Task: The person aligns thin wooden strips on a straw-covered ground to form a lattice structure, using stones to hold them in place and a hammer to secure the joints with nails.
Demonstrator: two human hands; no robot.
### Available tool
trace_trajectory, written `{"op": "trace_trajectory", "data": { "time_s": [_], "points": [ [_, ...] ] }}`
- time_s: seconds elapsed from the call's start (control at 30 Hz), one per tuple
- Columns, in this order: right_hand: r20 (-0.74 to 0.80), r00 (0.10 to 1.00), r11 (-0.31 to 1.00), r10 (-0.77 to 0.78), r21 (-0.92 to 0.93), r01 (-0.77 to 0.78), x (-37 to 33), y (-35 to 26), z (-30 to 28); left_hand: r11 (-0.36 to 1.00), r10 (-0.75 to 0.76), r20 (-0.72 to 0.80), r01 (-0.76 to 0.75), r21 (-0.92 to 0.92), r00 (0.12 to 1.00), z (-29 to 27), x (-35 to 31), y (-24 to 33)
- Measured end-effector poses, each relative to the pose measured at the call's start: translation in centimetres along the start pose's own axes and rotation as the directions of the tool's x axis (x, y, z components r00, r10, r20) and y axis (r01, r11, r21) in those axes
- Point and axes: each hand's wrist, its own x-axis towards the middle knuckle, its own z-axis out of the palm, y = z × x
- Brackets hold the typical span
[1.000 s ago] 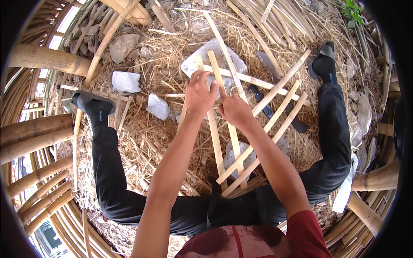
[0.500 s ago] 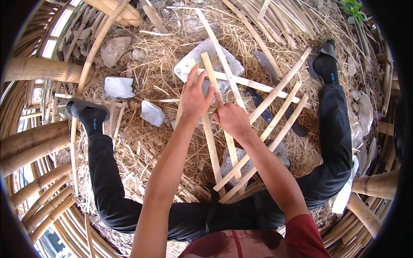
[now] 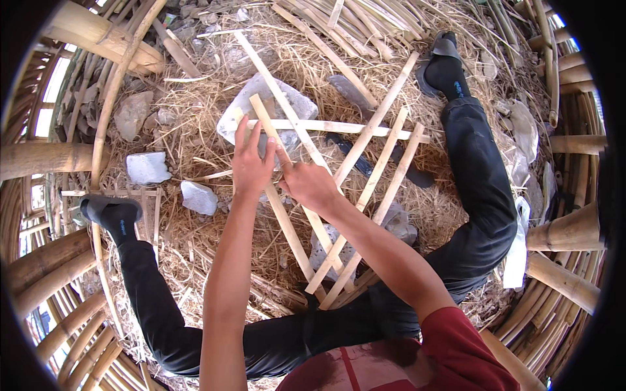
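Observation:
My left hand (image 3: pixel 253 163) lies over the upper left of a lattice of flat, pale bamboo strips, its fingers stretched out. The left thumb rests beside a slanting bamboo strip (image 3: pixel 262 112). Touching that same strip is my right hand (image 3: pixel 308 186), index finger laid along it and the other fingers curled in; the palm side is hidden. A cross strip (image 3: pixel 339 126) runs sideways through the lattice. Several diagonal strips (image 3: pixel 393 153) slope down toward my lap. Under the lattice's upper end sits a flat grey stone block (image 3: pixel 297 104).
A machete-like blade (image 3: pixel 351 91) and a dark-handled tool (image 3: pixel 349 155) lie among straw right of the block. Pale stones (image 3: pixel 147 168) are on the left. My outstretched legs (image 3: pixel 479 169) flank the work. Split bamboo (image 3: pixel 365 26) is piled at the back; bamboo poles (image 3: pixel 49 160) border the sides.
The whole scene has shifted left in the picture as the view turned. Both hands stay at nearly the same place on the strips.

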Motion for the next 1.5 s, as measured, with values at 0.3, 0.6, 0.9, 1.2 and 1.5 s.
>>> {"op": "trace_trajectory", "data": {
  "time_s": [0.3,0.6,0.9,1.2,1.5],
  "points": [
    [-0.071,0.997,0.999,-0.031,-0.029,0.029,-0.2,0.3,0.6,0.999,-0.040,0.015,0.040,0.004,0.999,-0.2,0.0,0.3],
    [-0.075,0.996,0.995,-0.057,-0.083,0.051,-0.4,0.3,0.5,0.995,-0.104,0.077,0.103,0.018,0.992,-0.2,-0.2,0.4],
    [-0.057,0.998,0.997,-0.039,-0.062,0.035,-0.1,0.3,0.6,0.979,-0.146,0.076,0.155,-0.129,0.986,-0.9,0.0,1.0],
    [-0.076,0.994,0.993,-0.072,-0.098,0.065,-0.4,0.3,0.6,0.983,-0.137,0.046,0.142,-0.116,0.989,-0.6,0.0,0.7],
    [-0.077,0.994,0.993,-0.074,-0.093,0.066,-0.6,0.3,1.0,0.980,-0.147,0.088,0.157,-0.123,0.985,-1.0,0.0,0.6]
  ]
}}
